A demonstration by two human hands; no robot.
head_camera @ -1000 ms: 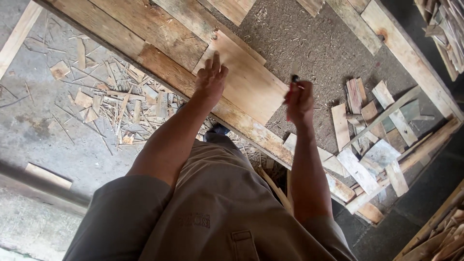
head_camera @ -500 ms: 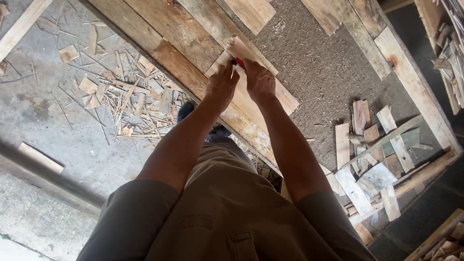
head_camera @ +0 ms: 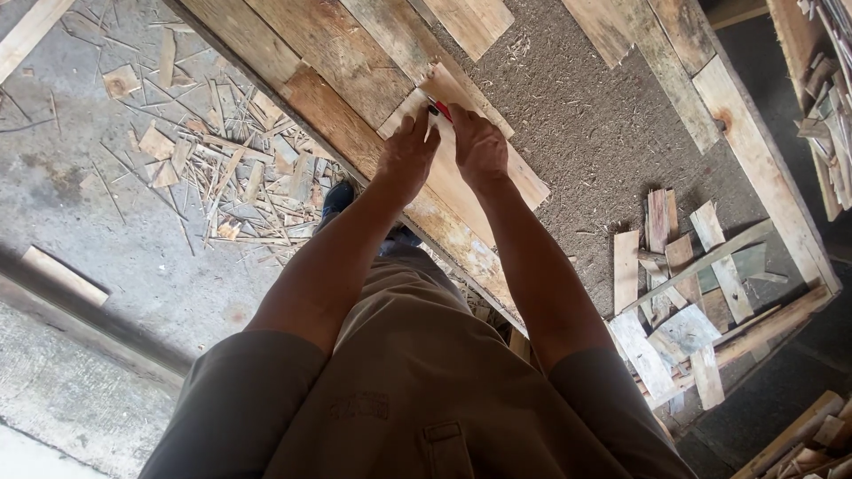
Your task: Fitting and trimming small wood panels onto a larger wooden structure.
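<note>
Sawdust-strewn and rough, the surface (head_camera: 603,133) is framed by worn planks. On its near edge lies a pale wooden board (head_camera: 461,160), flat, rectangular and set askew across a darker plank (head_camera: 355,133).

Both hands rest on this board. The left hand (head_camera: 406,153) lies palm down, fingers together and pressed flat to the wood. The right hand (head_camera: 479,146) is curled, fingers pinching a small red and black tool (head_camera: 438,109) whose tip meets the board; its kind cannot be made out, most of it being hidden by the hand.

Right of the board, a heap of short offcuts (head_camera: 683,284) lies against the frame, well apart, with bare sawdust between. Left, beyond the surface edge, splinters and scraps (head_camera: 222,177) litter the concrete floor (head_camera: 80,204). A dark shoe (head_camera: 337,197) shows partly beneath the left forearm.
</note>
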